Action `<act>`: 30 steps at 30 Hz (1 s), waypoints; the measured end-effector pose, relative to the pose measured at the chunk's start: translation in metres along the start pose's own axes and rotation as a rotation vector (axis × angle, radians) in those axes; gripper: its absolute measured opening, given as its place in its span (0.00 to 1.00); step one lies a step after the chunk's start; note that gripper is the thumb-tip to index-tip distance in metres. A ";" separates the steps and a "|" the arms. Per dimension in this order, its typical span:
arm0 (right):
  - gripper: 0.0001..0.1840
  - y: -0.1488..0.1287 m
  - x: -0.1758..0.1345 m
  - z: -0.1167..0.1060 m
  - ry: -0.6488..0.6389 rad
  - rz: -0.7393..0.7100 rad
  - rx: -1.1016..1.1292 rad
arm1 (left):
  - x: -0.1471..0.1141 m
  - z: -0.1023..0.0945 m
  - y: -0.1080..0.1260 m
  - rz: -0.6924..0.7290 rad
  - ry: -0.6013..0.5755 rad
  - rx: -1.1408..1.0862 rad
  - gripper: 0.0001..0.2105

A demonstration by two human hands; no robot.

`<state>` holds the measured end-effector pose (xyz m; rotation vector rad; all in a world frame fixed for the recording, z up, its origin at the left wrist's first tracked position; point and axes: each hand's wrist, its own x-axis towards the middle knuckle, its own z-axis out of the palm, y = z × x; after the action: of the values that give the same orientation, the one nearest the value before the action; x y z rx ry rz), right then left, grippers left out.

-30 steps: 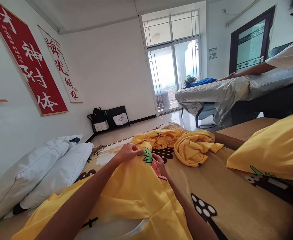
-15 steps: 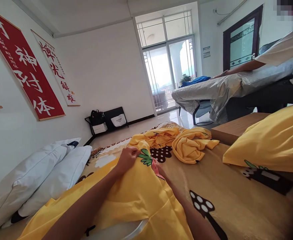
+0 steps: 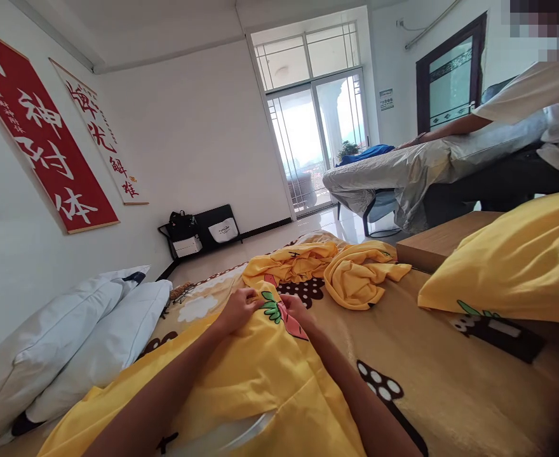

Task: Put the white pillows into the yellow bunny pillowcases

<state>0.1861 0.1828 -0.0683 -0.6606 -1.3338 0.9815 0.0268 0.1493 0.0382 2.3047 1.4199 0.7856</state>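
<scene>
A yellow pillowcase [image 3: 241,362] with a pink and green carrot print is spread in front of me. Through an opening near the bottom, part of a white pillow [image 3: 234,438] shows. My left hand [image 3: 238,309] is closed on the far end of the pillowcase, left of the carrot's leaves. On the other side of the print, my right hand [image 3: 297,311] pinches the same end. Some fingertips of both hands are hidden by cloth. Just beyond lie a crumpled yellow cloth [image 3: 291,261] and a bunched yellow cloth [image 3: 356,279].
White pillows [image 3: 84,336] lie at left on the brown patterned blanket [image 3: 346,393]. A yellow-covered pillow [image 3: 512,260] is at right, beside a wooden box-like piece [image 3: 444,238]. Behind it, another person's arm [image 3: 451,130] reaches over a plastic-covered table [image 3: 403,165].
My right hand has come up beside the carrot print and shows more now. More of the carrot is visible. The whole view has shifted slightly.
</scene>
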 end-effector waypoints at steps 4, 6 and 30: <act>0.12 -0.024 0.005 -0.013 0.090 -0.015 -0.096 | -0.002 -0.005 -0.008 -0.180 -0.106 -0.166 0.22; 0.14 -0.041 0.001 -0.018 0.107 -0.059 -0.195 | -0.002 -0.006 -0.008 -0.272 -0.132 -0.252 0.24; 0.29 0.021 -0.010 -0.005 0.019 0.173 0.230 | -0.059 0.008 -0.007 0.559 -0.014 0.716 0.12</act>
<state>0.1874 0.1850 -0.0919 -0.6142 -1.1395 1.2443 0.0057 0.1002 0.0114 3.3308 1.1734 0.4106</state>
